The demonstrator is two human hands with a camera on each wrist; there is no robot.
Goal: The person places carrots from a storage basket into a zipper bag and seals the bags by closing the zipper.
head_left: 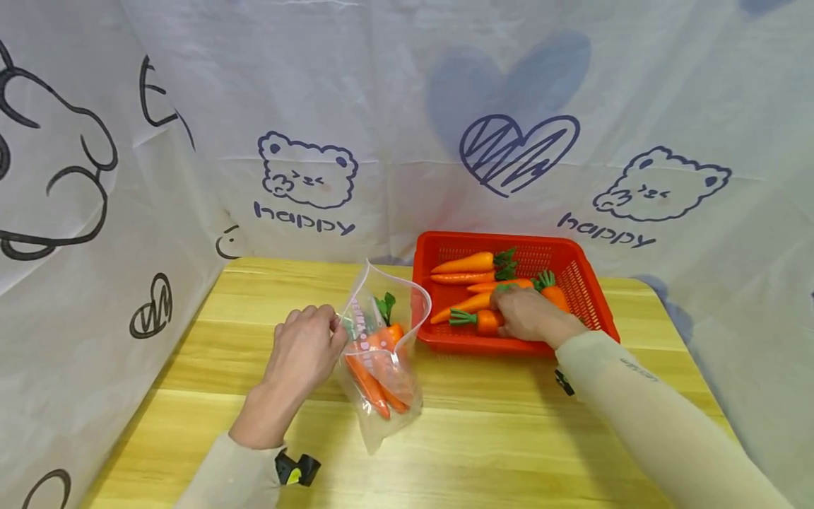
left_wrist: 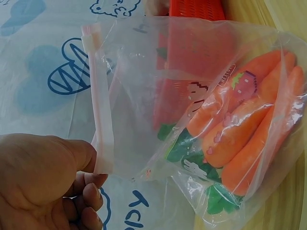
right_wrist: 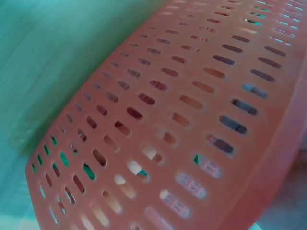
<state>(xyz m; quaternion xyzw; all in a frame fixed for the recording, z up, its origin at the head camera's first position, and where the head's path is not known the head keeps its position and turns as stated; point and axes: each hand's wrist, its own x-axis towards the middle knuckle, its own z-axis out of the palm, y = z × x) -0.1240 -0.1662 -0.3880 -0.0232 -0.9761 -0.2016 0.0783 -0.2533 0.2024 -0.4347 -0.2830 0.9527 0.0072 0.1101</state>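
My left hand (head_left: pixel 305 346) pinches the top edge of a clear zip bag (head_left: pixel 381 417) between thumb and forefinger, as the left wrist view also shows. The mouth of the bag gapes in the head view. Several orange carrots (left_wrist: pixel 240 129) with green tops lie inside it. Over to the right, my right hand (head_left: pixel 531 311) reaches down into a red basket (head_left: pixel 515 346), its fingers among the carrots there. The nearest carrot (head_left: pixel 486 322) runs partly under this hand, leaves to the left. The fingertips are hidden, so I cannot tell whether they grip a carrot.
Farther back in the basket lie more carrots (head_left: pixel 467 263). The slotted basket wall (right_wrist: pixel 144 115) fills most of the right wrist view. Both bag and basket are on a wooden table (head_left: pixel 483 438), backed by a white printed cloth (head_left: pixel 394 177).
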